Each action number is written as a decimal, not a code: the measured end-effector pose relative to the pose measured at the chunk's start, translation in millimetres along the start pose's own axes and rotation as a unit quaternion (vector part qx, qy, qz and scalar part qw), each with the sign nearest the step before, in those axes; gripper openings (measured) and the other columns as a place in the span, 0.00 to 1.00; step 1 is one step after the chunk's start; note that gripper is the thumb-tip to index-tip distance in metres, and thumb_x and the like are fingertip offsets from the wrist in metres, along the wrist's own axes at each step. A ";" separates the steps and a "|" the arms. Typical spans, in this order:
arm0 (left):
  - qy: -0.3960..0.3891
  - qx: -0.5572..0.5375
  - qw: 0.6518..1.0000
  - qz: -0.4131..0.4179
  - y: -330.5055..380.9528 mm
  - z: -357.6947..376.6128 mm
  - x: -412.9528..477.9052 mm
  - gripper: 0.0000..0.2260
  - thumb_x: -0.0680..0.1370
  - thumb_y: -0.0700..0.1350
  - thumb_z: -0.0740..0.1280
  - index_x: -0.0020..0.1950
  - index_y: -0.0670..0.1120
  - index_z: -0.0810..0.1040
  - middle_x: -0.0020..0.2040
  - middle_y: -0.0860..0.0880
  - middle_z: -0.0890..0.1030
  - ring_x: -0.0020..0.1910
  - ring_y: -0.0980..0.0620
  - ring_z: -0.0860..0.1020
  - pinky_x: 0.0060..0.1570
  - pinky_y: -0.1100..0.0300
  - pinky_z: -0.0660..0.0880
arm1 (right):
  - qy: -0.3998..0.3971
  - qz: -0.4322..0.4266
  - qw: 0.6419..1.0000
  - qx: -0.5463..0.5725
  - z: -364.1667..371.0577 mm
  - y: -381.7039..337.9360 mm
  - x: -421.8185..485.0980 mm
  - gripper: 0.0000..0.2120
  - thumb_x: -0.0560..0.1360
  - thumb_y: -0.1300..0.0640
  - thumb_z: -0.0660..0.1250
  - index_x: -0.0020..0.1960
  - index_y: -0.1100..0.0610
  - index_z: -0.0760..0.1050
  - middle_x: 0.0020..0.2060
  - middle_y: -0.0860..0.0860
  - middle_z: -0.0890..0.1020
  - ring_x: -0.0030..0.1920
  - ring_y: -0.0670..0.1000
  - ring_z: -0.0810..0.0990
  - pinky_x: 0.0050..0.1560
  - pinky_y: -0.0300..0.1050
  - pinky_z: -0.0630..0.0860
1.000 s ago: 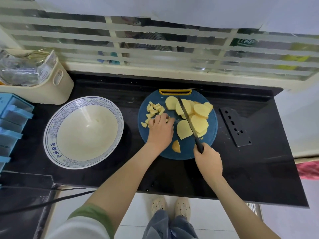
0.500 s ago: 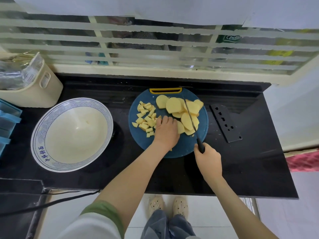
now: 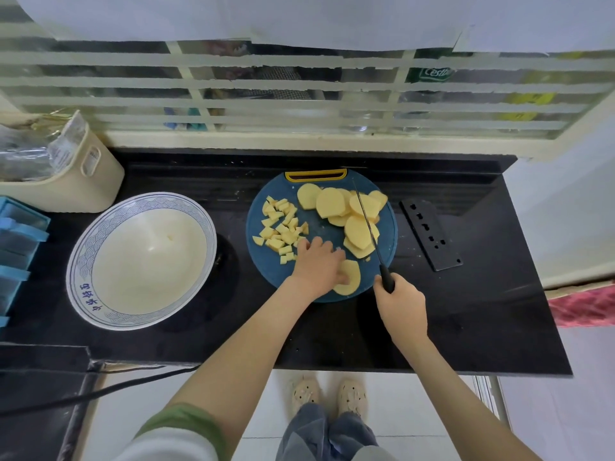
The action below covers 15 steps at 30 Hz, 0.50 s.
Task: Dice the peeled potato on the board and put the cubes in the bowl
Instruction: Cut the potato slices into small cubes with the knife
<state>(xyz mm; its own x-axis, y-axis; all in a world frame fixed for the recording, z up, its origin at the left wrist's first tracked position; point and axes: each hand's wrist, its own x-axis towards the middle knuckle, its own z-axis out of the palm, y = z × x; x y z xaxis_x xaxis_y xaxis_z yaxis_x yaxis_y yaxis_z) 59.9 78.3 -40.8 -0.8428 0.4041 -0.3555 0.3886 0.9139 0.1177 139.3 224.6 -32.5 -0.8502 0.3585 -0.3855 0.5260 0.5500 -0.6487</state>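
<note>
A round blue cutting board [image 3: 319,227] lies on the black counter. Several potato slices [image 3: 352,211] are piled on its right half, and several small potato cubes [image 3: 281,227] are spread on its left half. One slice [image 3: 351,277] lies at the near edge of the board, and my left hand [image 3: 319,264] rests on its left part with the thumb against it. My right hand [image 3: 401,306] grips the black handle of a knife [image 3: 369,224]; its blade lies over the slice pile, pointing away from me. The white bowl [image 3: 80,261] with a blue rim stands to the left of the board.
A flat black perforated plate [image 3: 431,234] lies right of the board. A cream bin [image 3: 76,181] with bags and a blue rack [image 3: 16,247] stand at the far left. A window sill and grille run behind the counter. A black cable [image 3: 100,390] hangs below the front edge.
My left hand has slid back toward the near edge of the board and pulled one slice out of the pile. The knife has stayed over the slices.
</note>
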 end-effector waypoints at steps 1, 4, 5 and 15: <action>0.047 0.006 0.999 -0.019 0.0 3.9 -0.4 0.23 0.75 0.63 0.63 0.63 0.49 0.73 0.57 0.48 0.74 0.59 0.46 0.69 0.57 0.50 0.61 | -0.002 -0.001 1.000 -0.001 0.5 0.0 -0.1 0.14 0.80 0.50 0.62 0.38 0.56 0.71 0.29 0.51 0.75 0.29 0.49 0.73 0.31 0.43 0.69; 0.196 0.018 0.973 -0.119 1.9 10.3 -7.1 0.20 0.70 0.63 0.70 0.48 0.47 0.79 0.43 0.48 0.77 0.44 0.47 0.76 0.45 0.53 0.69 | -0.011 -0.003 1.000 -0.008 1.3 1.4 -1.5 0.13 0.80 0.50 0.62 0.39 0.54 0.71 0.30 0.50 0.76 0.30 0.48 0.74 0.32 0.44 0.71; 0.217 0.013 0.965 -0.148 2.4 12.9 -11.8 0.18 0.70 0.60 0.71 0.47 0.46 0.78 0.42 0.48 0.78 0.42 0.47 0.76 0.43 0.54 0.70 | -0.013 -0.002 1.000 -0.009 1.4 2.5 -2.1 0.13 0.80 0.50 0.62 0.39 0.53 0.72 0.31 0.50 0.76 0.30 0.49 0.74 0.32 0.44 0.72; 0.103 -0.052 0.972 -0.205 2.0 30.7 -34.5 0.14 0.80 0.53 0.55 0.55 0.45 0.71 0.52 0.48 0.78 0.52 0.47 0.75 0.51 0.51 0.63 | -0.017 -0.004 1.000 -0.005 4.8 5.3 -2.0 0.13 0.80 0.51 0.62 0.37 0.51 0.69 0.30 0.49 0.74 0.30 0.47 0.72 0.32 0.42 0.69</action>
<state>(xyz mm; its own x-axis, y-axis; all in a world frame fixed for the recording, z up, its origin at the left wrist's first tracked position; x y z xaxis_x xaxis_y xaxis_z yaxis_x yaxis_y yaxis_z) 101.2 65.0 -56.8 -0.9797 -0.0053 -0.2002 -0.0265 0.9943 0.1031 143.7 223.1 -38.3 -0.8547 0.3279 -0.4025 0.5190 0.5603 -0.6455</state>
